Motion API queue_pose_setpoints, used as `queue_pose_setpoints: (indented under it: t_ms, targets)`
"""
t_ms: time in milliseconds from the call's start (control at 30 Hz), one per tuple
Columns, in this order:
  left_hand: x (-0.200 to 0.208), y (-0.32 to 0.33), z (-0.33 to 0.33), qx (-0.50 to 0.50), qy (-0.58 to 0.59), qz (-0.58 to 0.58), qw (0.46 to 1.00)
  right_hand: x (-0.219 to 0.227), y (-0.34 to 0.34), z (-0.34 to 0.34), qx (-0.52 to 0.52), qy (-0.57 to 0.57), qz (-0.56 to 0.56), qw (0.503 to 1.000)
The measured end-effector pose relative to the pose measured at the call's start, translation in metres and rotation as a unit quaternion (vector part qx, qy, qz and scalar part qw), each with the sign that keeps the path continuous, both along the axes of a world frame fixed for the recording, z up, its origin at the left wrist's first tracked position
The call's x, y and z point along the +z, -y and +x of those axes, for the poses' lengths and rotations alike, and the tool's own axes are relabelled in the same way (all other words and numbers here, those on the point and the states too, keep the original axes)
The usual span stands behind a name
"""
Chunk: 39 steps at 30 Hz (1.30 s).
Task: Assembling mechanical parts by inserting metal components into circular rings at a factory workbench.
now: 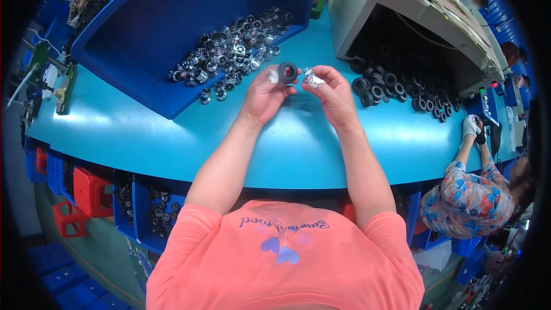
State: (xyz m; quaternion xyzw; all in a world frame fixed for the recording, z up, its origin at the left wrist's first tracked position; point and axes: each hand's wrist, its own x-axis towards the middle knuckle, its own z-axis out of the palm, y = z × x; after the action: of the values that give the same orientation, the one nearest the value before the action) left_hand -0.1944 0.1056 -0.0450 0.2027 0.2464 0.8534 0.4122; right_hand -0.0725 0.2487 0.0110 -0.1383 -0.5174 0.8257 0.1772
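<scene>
The left hand (264, 97) has its thumb and fingers closed around a black ring (282, 73). The ring is up in the air over the desk (298, 161), and its round hole faces the right hand (338, 97). The right hand pinches a small shiny piece (308, 73) between its thumb and finger tips. The ring and the shiny piece are near each other, with a little gap between them. The fingers hide part of the shiny piece, so its whole shape is hard to see. White wraps (274, 75) cover some finger tips, and I cannot tell what they are made of.

Past the left hand, a big blue bin (143, 34) lies open toward the person. A heap of shiny parts (221, 60) spills out of it onto the desk. They overlap so much that the ones under the top are hidden.

On the right, a pile of black rings (390, 80) sits in front of a pale box (359, 8). The inside of the box is so dark that the rings at the back are hard to make out.

Farther right, another person (468, 204) in a flowery top wears a white glove (470, 127). The thing there is too small to tell.
</scene>
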Motion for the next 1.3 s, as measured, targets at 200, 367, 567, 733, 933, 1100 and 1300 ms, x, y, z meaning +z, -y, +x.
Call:
queue_pose_setpoints:
  t_ms: [200, 367, 567, 733, 933, 1100, 1300]
  targets:
    - [-0.001, -0.001, 0.003, -0.015, 0.005, -0.008, 1.000, -0.012, -0.003, -0.003, -0.027, -0.021, 0.073, 0.997]
    - [-0.004, -0.003, 0.004, -0.015, 0.014, -0.011, 1.000, -0.009, 0.004, -0.003, -0.031, -0.032, 0.147, 0.988]
    - [0.000, -0.004, 0.006, -0.014, -0.023, -0.014, 1.000, -0.019, 0.008, -0.007, -0.057, -0.051, 0.215, 0.974]
    - [-0.003, -0.004, 0.005, -0.018, -0.034, -0.006, 0.999, -0.019, 0.012, -0.008, -0.092, -0.052, 0.247, 0.963]
    - [-0.003, -0.005, 0.007, -0.019, -0.056, -0.023, 0.998, -0.016, 0.013, -0.007, -0.118, -0.037, 0.271, 0.955]
    - [0.007, -0.007, 0.013, 0.024, -0.059, -0.063, 0.996, -0.015, 0.013, -0.006, -0.137, -0.043, 0.334, 0.932]
    - [0.009, -0.009, 0.020, 0.022, -0.090, -0.135, 0.986, -0.011, 0.019, -0.005, -0.185, -0.033, 0.484, 0.854]
